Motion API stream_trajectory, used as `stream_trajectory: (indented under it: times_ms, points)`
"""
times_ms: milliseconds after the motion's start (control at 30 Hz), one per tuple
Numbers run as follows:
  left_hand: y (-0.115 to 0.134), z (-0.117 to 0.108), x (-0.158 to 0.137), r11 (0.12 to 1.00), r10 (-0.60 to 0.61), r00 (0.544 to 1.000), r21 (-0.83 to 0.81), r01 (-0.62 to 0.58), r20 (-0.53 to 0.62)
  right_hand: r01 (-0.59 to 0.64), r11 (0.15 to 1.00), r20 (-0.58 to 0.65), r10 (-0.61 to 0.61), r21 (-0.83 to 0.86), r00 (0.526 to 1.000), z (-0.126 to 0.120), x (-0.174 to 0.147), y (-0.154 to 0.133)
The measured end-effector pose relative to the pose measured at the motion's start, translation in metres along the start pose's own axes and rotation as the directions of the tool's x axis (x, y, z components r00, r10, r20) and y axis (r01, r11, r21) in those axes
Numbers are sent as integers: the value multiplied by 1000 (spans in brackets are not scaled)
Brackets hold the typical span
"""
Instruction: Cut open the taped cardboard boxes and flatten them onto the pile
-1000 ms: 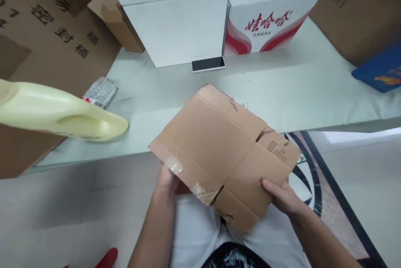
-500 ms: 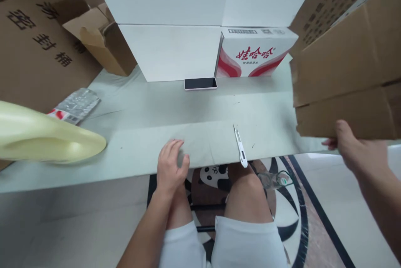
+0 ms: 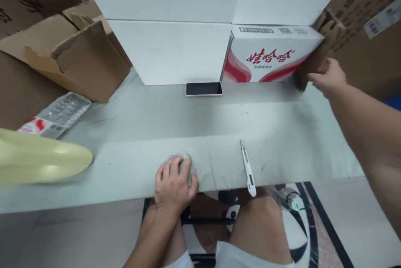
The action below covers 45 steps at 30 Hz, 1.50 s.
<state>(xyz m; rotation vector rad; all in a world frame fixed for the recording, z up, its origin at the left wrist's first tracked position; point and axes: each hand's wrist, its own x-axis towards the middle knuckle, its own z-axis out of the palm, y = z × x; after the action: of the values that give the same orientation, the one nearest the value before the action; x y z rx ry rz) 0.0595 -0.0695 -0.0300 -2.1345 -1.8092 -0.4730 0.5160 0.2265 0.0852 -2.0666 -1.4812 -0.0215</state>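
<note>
My left hand (image 3: 173,184) rests palm down at the front edge of the cloth-covered table (image 3: 131,155), its fingers slightly apart and holding nothing. My right hand (image 3: 330,77) reaches to the back right, its thumb against a brown cardboard box (image 3: 308,67). That box stands on edge beside a white carton with red lettering (image 3: 269,57); my fingers are partly hidden at its near side. Between my hands, a white utility knife (image 3: 249,169) lies with its handle end past the table edge. A dark-screened phone (image 3: 203,89) is at the foot of the white panels (image 3: 169,52).
On the left, an open cardboard box (image 3: 90,63) leans near crumpled clear plastic packaging (image 3: 62,113). A pale yellow rounded object (image 3: 46,157) juts in from the left edge. Large printed cardboard (image 3: 369,46) walls the right side. My knees (image 3: 263,222) are below the table.
My right hand has carried the cardboard box from the right front to the back, beside the white carton. My left hand has settled lower on the table edge. The view has shifted.
</note>
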Motion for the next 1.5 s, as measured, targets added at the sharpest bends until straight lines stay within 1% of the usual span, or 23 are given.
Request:
stream_trajectory:
  times_ms: [67, 100, 200, 333, 400, 467, 533, 600, 667, 733, 833, 933, 1033, 1067, 1100, 1133, 1200, 1233, 1267, 1300, 1400, 1467, 1500]
  points:
    - [1, -1, 0, 1000, -2, 1000, 6, 2, -4, -82, 996, 138, 84, -19, 987, 9, -18, -11]
    - [2, -1, 0, 1000, -7, 1000, 1, 7, -4, -88, 996, 192, 89, -14, 977, 13, -32, -14]
    - [3, -1, 0, 999, -42, 999, -30, 43, 26, 20, 1000, 309, -23, 11, 951, 21, -92, -17]
    - [7, -4, 2, 991, -104, 984, -67, 114, 143, 178, 983, 415, -178, 39, 892, 29, -176, -13]
    - [9, -9, 3, 984, -136, 968, -87, 157, 211, 276, 961, 445, -251, 10, 860, 33, -205, -13]
    - [11, -16, 4, 972, -159, 949, -124, 199, 273, 357, 933, 443, -303, -44, 844, 36, -220, -13]
    - [10, -23, 7, 959, -154, 929, -176, 223, 336, 402, 911, 421, -332, -88, 844, 38, -226, -13]
    - [3, -29, 16, 954, -89, 909, -227, 195, 408, 418, 903, 407, -347, -98, 845, 38, -226, -13]
    - [-12, -34, 35, 953, -16, 893, -263, 149, 450, 423, 901, 406, -354, -94, 843, 37, -225, -14]
    - [-35, -38, 65, 952, -5, 885, -268, 146, 465, 426, 900, 416, -351, -98, 839, 34, -225, -16]
    - [-81, -50, 123, 966, -90, 899, -181, 183, 429, 419, 900, 437, -330, -121, 836, 31, -226, -19]
    - [-129, -72, 177, 968, -207, 914, -61, 242, 348, 407, 904, 435, -315, -133, 843, 32, -226, -19]
    - [-169, -94, 211, 938, -348, 923, 62, 342, 165, 402, 906, 410, -320, -132, 854, 36, -226, -17]
    - [-180, -99, 219, 906, -418, 906, 103, 410, 73, 402, 906, 401, -323, -131, 857, 37, -226, -16]
    - [-191, -102, 224, 877, -458, 888, 142, 458, -36, 402, 906, 394, -325, -131, 860, 38, -225, -15]
    - [-200, -104, 229, 839, -525, 851, 176, 516, 7, 404, 905, 391, -327, -133, 860, 39, -225, -15]
    - [-214, -103, 236, 814, -574, 805, 201, 544, 146, 411, 901, 394, -330, -142, 858, 40, -225, -15]
    - [-218, -102, 238, 819, -572, 794, 210, 535, 207, 414, 898, 397, -330, -147, 857, 40, -224, -15]
    - [-220, -101, 240, 831, -554, 799, 215, 513, 234, 415, 897, 397, -329, -151, 857, 40, -224, -14]
    - [-219, -99, 242, 845, -531, 815, 220, 488, 234, 416, 896, 397, -329, -154, 857, 41, -224, -14]
    - [-204, -99, 243, 891, -429, 891, 230, 390, 151, 407, 901, 387, -326, -148, 862, 41, -224, -14]
    - [-185, -102, 240, 926, -331, 938, 232, 299, 109, 403, 906, 393, -325, -132, 860, 39, -224, -15]
    - [-172, -105, 237, 944, -273, 956, 223, 243, 110, 400, 908, 402, -323, -123, 857, 38, -224, -16]
